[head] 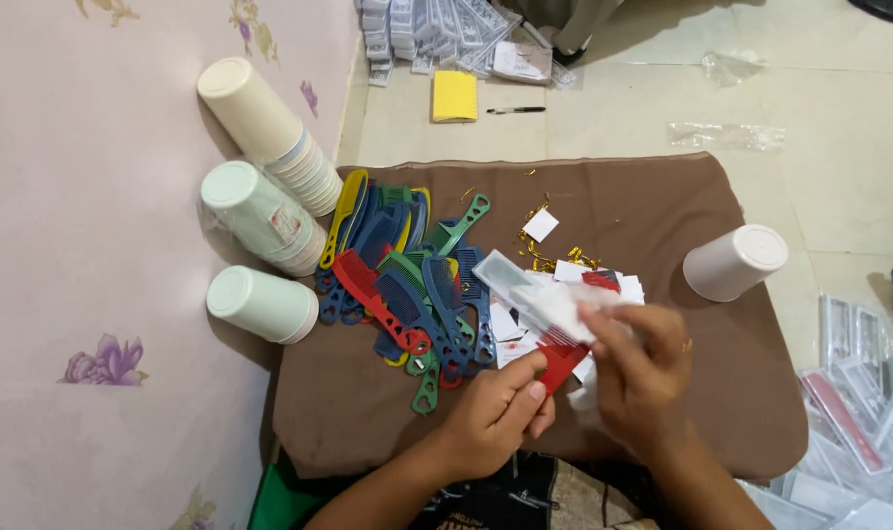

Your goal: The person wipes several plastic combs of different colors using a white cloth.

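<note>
My left hand [496, 407] pinches the handle end of a red comb [561, 361] over a brown cloth [653, 211]. My right hand [638, 368] grips a clear plastic sleeve [540, 292] that covers the comb's upper part. Just left of the hands lies a heap of blue, green, red and yellow combs [407, 280]. Small white paper slips [541, 225] and gold twist ties [535, 257] lie scattered behind the hands.
Three stacks of paper cups [260, 211] lie on their sides at the cloth's left edge, and one cup [733, 261] lies at the right. Packed combs in clear sleeves [859, 412] pile up at lower right. A yellow pad [454, 95] and a pen [515, 110] sit on the tiled floor.
</note>
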